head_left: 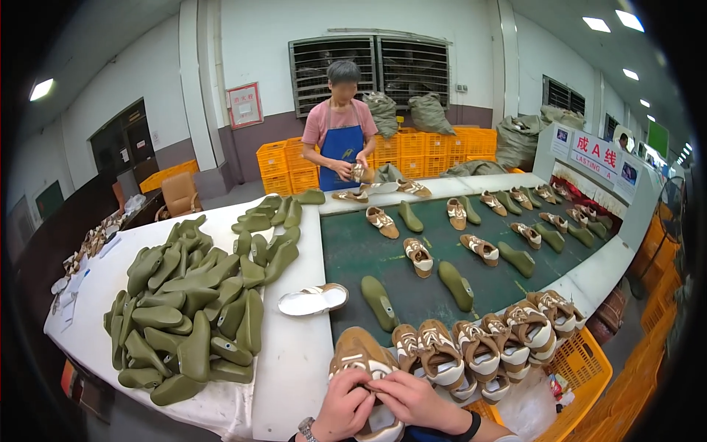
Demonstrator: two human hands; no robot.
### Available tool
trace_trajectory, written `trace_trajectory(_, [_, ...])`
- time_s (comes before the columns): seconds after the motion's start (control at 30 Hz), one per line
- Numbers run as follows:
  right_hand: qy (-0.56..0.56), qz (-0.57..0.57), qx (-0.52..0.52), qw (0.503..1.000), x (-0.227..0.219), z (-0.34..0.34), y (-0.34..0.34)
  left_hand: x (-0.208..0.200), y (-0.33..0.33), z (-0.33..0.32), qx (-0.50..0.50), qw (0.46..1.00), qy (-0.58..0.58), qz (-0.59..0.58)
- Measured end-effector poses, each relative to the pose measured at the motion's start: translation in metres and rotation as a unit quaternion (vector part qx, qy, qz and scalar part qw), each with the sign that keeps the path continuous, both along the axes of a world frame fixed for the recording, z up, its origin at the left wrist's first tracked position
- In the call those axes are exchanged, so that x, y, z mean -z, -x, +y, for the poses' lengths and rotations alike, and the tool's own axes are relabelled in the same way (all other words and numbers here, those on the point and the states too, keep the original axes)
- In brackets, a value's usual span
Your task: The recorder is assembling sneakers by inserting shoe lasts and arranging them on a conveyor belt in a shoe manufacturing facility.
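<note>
A brown sneaker with white stripes and pale laces is right in front of me, its toe pointing away. My left hand and my right hand meet over its lacing, fingers pinched close together at the top of the laces. What exactly lies between the fingertips is too small to make out. To the right of my hands, a row of similar sneakers lines the near edge of the belt. One white-soled shoe lies on its side, sole showing, on the white tabletop beyond my left hand.
Green shoe lasts form a big heap on the white table at left. Lasts and sneakers stand spaced along the green conveyor belt. Across it a co-worker in a blue apron holds a shoe. An orange crate sits low at right.
</note>
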State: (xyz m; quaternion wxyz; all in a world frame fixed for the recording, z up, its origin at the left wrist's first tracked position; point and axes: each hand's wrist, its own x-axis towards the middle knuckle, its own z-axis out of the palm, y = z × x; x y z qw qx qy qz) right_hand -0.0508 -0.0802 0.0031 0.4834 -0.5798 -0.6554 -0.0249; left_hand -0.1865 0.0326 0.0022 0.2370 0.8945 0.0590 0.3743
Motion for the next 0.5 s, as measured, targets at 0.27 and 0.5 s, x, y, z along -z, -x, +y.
trace_trajectory(0.27, [0.019,0.191,-0.021,0.981,0.005,0.012,-0.01,0.008,0.0,0.003,0.116,0.977,0.17,-0.059])
trace_trajectory(0.5, [-0.037,-0.13,0.073,0.988,-0.02,-0.014,-0.006,0.003,-0.02,0.031,0.049,0.993,0.1,-0.049])
